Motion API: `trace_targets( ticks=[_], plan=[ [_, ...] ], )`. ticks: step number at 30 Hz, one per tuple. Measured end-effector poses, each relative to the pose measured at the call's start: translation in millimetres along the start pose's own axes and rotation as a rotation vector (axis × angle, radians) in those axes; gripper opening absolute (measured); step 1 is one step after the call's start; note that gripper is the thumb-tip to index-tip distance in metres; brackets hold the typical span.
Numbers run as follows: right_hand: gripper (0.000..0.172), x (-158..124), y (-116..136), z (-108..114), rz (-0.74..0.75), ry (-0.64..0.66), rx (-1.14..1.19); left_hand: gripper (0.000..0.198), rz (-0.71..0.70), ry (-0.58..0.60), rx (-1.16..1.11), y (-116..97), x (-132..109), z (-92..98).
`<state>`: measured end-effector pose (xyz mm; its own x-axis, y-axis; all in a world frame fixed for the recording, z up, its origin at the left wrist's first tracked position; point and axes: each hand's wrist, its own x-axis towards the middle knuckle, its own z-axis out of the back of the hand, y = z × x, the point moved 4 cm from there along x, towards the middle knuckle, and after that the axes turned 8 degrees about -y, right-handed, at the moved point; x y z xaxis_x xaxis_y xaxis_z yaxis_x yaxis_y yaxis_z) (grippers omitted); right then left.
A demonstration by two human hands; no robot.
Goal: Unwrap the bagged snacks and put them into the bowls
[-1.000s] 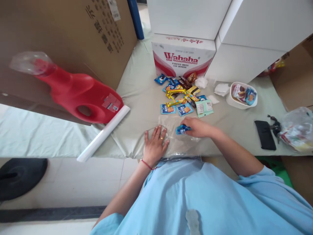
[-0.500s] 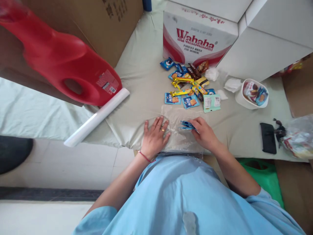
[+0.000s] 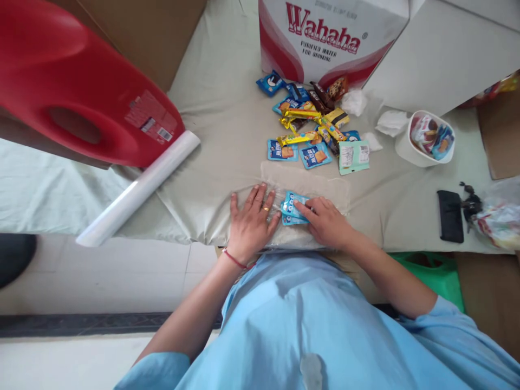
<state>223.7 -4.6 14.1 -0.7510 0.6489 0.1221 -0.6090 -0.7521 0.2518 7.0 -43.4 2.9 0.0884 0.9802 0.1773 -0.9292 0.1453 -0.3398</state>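
My left hand (image 3: 251, 219) lies flat, fingers spread, on the left edge of a sheet of clear plastic film (image 3: 325, 181). Two or more blue snack packets (image 3: 291, 201) sit stacked and slightly fanned on the film, just right of that hand. My right hand (image 3: 328, 223) grips the stack from its right side, with one finger pressed on the top packet; the fingers beneath are hidden. Beyond the film is a loose pile of snacks: blue packets (image 3: 316, 156), yellow-wrapped bars (image 3: 298, 137), brown wrappers (image 3: 318, 99) and a pale green packet (image 3: 354, 157).
A white roll of film (image 3: 140, 189) lies at the left against a large red jug (image 3: 101, 103). A Wahaba-style white and red carton (image 3: 325, 49) stands behind the snacks. To the right are a white tub (image 3: 418, 149) holding packets, crumpled white tissues (image 3: 392, 123) and a black phone (image 3: 450, 216).
My right hand has moved left and lowered the blue packets, which now lie flatter on the film beside my left hand. The left hand stays in place; the camera view has shifted.
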Motion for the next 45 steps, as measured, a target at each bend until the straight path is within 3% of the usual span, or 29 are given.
trace_targets(
  ticks=[3, 6, 10, 14, 23, 28, 30, 33, 36, 41, 43, 45],
  plan=[
    [0.06, 5.0, -0.7, 20.4, 0.018, 0.075, 0.15, 0.058, -0.003, -0.009, -0.011, 0.8, 0.3, -0.1],
    [0.059, 19.0, -5.7, 28.0, -0.117, 0.007, 0.233, 0.059, -0.004, -0.019, -0.024, 1.6, 0.3, -1.0],
    [0.074, 35.4, 0.2, 10.2, -0.201, 0.008, 0.203, 0.059, -0.01, -0.018, -0.008, 1.4, -0.6, -2.1],
    [0.063, 36.9, 13.6, -4.3, -0.179, 0.042, 0.137, 0.061, 0.017, -0.008, 0.02, 1.2, -1.3, -2.4],
    [0.068, 17.1, 24.9, -17.4, -0.145, -0.083, 0.074, 0.062, 0.065, -0.022, 0.009, 8.2, -1.0, -2.9],
    [0.074, -8.5, 22.6, 4.2, -0.13, -0.17, 0.234, 0.06, 0.005, -0.108, -0.074, 28.1, -10.8, 10.1],
    [0.067, -31.6, 21.5, 12.2, -0.099, -0.211, 0.316, 0.058, -0.107, -0.113, -0.111, 34.7, -16.6, 19.2],
    [0.053, -70.6, 19.2, 9.0, -0.079, -0.159, 0.339, 0.061, -0.308, -0.007, -0.147, 42.6, -24.3, 27.3],
    [0.036, -96.8, 14.8, -3.1, -0.115, -0.083, 0.27, 0.056, -0.323, 0.037, -0.115, 56.4, -24.1, 28.7],
    [0.024, -94.1, 9.1, 1.0, -0.2, -0.236, 0.297, 0.055, -0.218, -0.094, -0.058, 72.2, -13.5, 32.7],
    [0.023, -85.4, 8.6, 8.2, -0.211, -0.283, 0.346, 0.062, -0.273, -0.14, -0.059, 67.8, -12.6, 38.0],
    [0.023, -78.1, 7.9, 14.7, -0.218, -0.292, 0.387, 0.071, -0.378, -0.103, -0.04, 59.0, -14.7, 41.2]
  ],
)
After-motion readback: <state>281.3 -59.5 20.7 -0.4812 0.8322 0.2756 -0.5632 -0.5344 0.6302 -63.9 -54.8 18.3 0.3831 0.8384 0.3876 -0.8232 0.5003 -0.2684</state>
